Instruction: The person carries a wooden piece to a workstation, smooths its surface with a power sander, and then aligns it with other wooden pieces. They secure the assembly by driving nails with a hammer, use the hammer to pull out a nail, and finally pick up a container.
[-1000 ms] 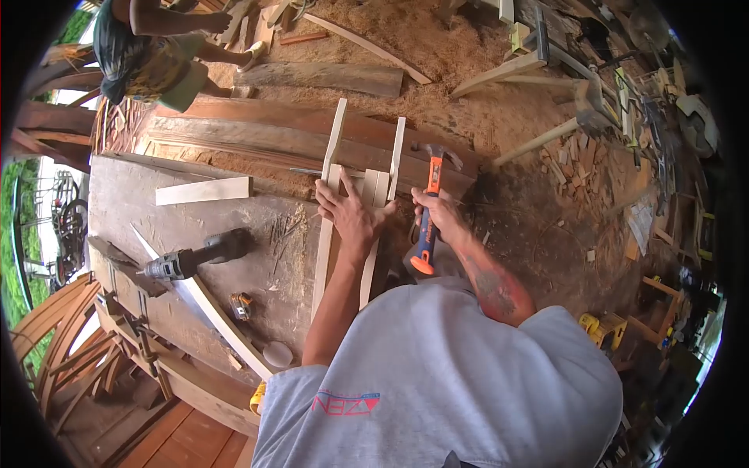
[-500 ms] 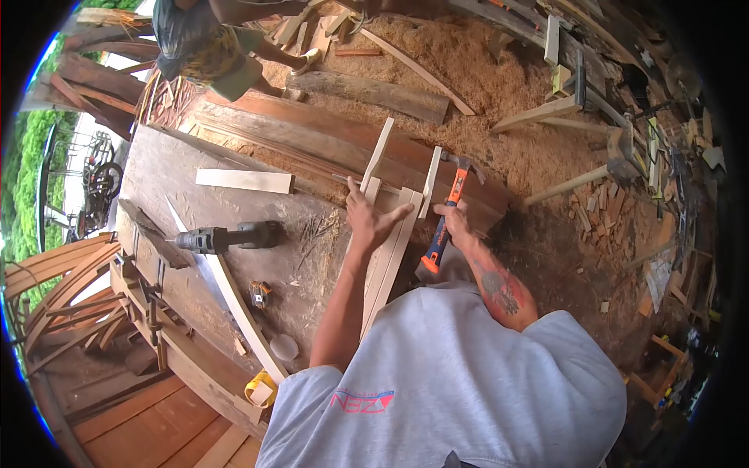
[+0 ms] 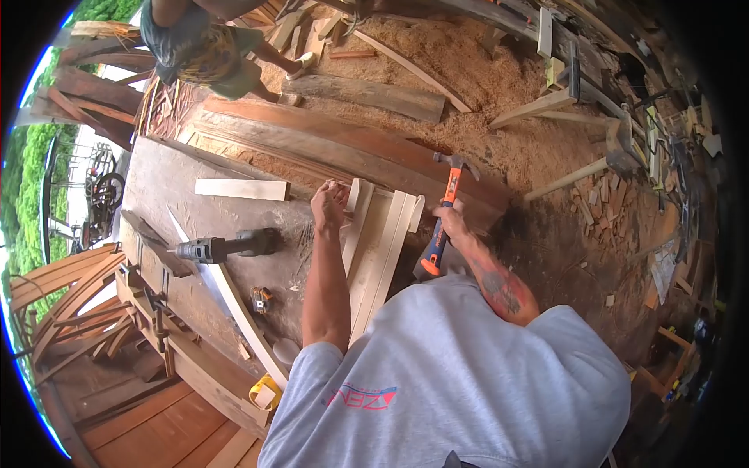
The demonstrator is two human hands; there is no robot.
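My right hand (image 3: pixel 451 218) is wrapped around the handle of an orange and dark-blue hammer (image 3: pixel 452 186), whose metal head points away from me. My left hand (image 3: pixel 330 204) is closed just left of the pale wooden strips, with its fingers curled; what it holds, if anything, is hidden. Several long pale strips (image 3: pixel 378 265) lie side by side between my forearms, running from my chest outward. A short pale piece (image 3: pixel 417 214) sits at their far right end, near the hammer.
On the workbench (image 3: pixel 168 168) lie a pale board (image 3: pixel 242 189), a cordless drill (image 3: pixel 226 246), a battery (image 3: pixel 261 299) and a long pale strip (image 3: pixel 248 320). A yellow tape measure (image 3: pixel 265 391) is at lower left. Another person (image 3: pixel 203 54) stands at upper left, beyond dark planks (image 3: pixel 312 144).
My left hand has moved left off the strips, and its spread fingers have closed. The raised pale pieces at the far end have come down. The hammer has shifted slightly left and away.
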